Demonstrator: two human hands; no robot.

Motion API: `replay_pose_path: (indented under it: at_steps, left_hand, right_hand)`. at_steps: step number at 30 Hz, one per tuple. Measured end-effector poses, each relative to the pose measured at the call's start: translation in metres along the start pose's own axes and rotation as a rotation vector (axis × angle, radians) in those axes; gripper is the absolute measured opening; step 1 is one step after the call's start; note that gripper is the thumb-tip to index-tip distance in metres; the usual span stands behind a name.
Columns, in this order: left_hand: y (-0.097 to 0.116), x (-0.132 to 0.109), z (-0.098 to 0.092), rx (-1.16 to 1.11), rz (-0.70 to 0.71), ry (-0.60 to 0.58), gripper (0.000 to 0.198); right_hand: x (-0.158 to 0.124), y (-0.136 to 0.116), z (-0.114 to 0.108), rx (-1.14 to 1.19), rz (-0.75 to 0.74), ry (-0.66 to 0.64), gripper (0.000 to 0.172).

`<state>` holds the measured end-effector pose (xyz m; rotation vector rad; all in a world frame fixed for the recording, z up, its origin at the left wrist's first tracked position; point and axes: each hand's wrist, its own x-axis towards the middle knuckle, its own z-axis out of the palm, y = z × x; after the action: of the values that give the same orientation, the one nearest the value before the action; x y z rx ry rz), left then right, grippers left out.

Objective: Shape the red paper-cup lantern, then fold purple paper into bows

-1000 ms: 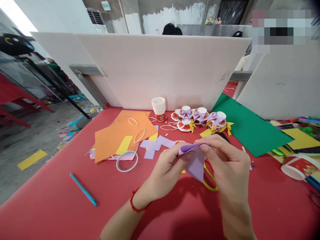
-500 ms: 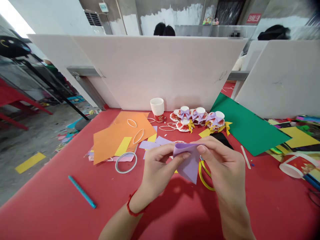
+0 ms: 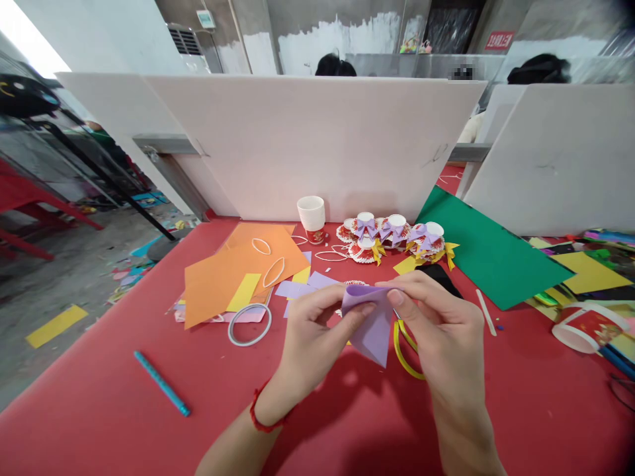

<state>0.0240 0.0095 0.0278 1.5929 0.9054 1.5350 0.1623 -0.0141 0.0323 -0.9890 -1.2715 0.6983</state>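
Note:
A folded piece of purple paper [image 3: 373, 325] hangs between both hands, a little above the red table [image 3: 99, 396]. My left hand [image 3: 312, 344] pinches its left top corner with thumb and fingers closed. My right hand [image 3: 441, 330] pinches the right top corner the same way. A red string bracelet [image 3: 258, 413] circles my left wrist. Yellow-handled scissors [image 3: 404, 350] lie on the table just under my right hand, partly hidden by it.
Orange sheets [image 3: 233, 271], yellow and purple scraps and a white ring [image 3: 249, 325] lie left of centre. A paper cup [image 3: 312, 218], several decorated cup hats [image 3: 391, 238], a green sheet [image 3: 491, 258] and a blue pen [image 3: 161, 383] are around. White partition boards [image 3: 317, 139] stand behind.
Both hands with the purple paper have drifted slightly left and down across the frames. The grip on the paper is unchanged.

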Motion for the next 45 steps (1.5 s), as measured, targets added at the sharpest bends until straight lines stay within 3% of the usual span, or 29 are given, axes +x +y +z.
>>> replay_pose_path:
  at_steps: [7, 16, 30, 37, 42, 45]
  left_hand:
    - [0.002, -0.004, -0.002, 0.010, 0.056, 0.137, 0.014]
    - [0.007, -0.007, -0.004, 0.037, 0.129, 0.105, 0.017]
    - [0.011, -0.006, -0.006, 0.114, 0.207, 0.080, 0.017]
    - [0.000, -0.010, -0.005, 0.022, 0.285, 0.237, 0.011]
    - [-0.012, -0.015, -0.007, 0.220, 0.462, 0.343, 0.015]
    - [-0.019, -0.016, -0.010, 0.384, 0.535, 0.341, 0.021]
  right_hand:
    - [0.000, -0.001, 0.006, -0.007, -0.024, -0.029, 0.025]
    - [-0.001, -0.003, 0.003, 0.001, -0.017, 0.044, 0.020]
    - [-0.003, -0.005, 0.003, 0.032, -0.017, 0.032, 0.025]
    - [-0.002, -0.003, 0.008, 0.025, -0.039, 0.045, 0.023]
    - [-0.002, -0.002, 0.011, 0.028, -0.016, 0.044, 0.019]
    - [-0.003, -0.001, 0.011, 0.039, -0.008, 0.064, 0.017]
